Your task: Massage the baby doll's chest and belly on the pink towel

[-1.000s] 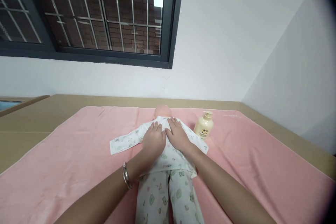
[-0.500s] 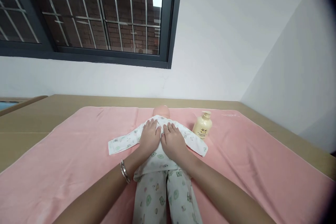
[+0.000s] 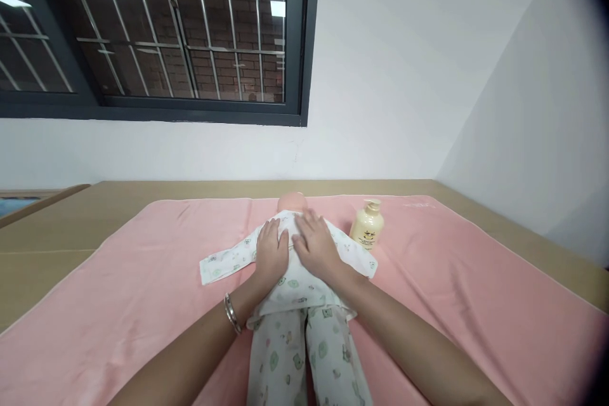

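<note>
— Where do we have our hands now?

— Both lie flat on the chest of the baby doll in the white pyjamas printed with small green animals. Our left hand and our right hand rest side by side, nearly touching, fingers stretched toward the collar. Neither one grasps anything: palms down, fingers open and pressed onto the cloth.

— And what has changed over the last second?

— Very little in the contact. Half a second ago our fingertips sat a touch closer together at the neckline; now they have slid slightly down and apart, still on the upper chest. We judge this to be a smoothing or stroking pass over the top, not a lift.

— Where does the doll lie?

— On its back in the middle of the pink towel that covers the tan tabletop, its bare pink head pointing away from us, one sleeve spread out to the left. It has not shifted.

— Anything nearby?

— A cream-coloured pump bottle stands upright just beside the doll's right-hand sleeve, untouched. A silver bangle sits on our left wrist.
</note>
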Action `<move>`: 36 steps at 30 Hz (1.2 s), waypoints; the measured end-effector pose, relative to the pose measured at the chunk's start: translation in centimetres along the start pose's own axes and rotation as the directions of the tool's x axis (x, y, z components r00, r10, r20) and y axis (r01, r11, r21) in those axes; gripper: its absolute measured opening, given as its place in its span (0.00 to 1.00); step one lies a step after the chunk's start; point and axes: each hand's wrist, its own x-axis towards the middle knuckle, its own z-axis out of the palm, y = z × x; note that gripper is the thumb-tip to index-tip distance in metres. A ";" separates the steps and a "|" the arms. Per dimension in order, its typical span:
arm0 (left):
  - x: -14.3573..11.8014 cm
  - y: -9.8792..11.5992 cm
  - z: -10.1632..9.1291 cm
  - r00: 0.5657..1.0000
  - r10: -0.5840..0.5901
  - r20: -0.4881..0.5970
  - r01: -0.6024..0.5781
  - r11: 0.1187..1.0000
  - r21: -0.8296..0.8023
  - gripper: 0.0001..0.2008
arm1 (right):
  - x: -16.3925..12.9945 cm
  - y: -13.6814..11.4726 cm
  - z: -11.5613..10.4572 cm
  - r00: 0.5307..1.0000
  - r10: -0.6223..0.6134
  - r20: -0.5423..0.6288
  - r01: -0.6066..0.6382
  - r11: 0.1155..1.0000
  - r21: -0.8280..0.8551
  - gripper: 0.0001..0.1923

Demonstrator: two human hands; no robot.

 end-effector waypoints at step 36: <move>2.7 14.7 0.6 0.696 -0.140 0.704 0.717 0.159 -0.678 0.28 | 0.0 7.9 -16.7 0.947 0.233 0.219 -0.203 0.967 -0.152 0.20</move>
